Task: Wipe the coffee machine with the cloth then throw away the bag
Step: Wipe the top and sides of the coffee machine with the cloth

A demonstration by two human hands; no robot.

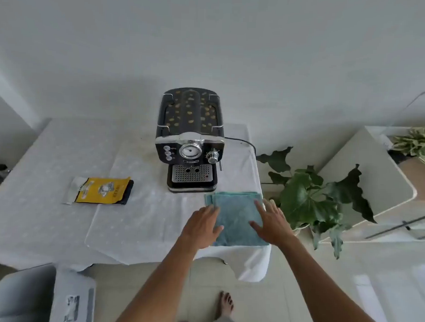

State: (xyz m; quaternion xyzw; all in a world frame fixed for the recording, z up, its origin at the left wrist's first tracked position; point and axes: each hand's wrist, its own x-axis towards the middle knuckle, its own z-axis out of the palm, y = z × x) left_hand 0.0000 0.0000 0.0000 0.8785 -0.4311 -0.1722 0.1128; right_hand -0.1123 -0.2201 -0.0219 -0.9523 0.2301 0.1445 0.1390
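Head view: I judge the task barely begun. Left hand and right hand spread over the folded cloth, each grip wide and holding nothing, just before the coffee machine. The bag lies untouched on the tabletop, off left. I can make out no bin, and the machine's rear is hidden.

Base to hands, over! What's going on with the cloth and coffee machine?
Left hand and right hand open, fingers spread over the blue cloth, no grip. Coffee machine right behind, yellow specks on top. Bag flat, off left. Nothing between cloth and machine.
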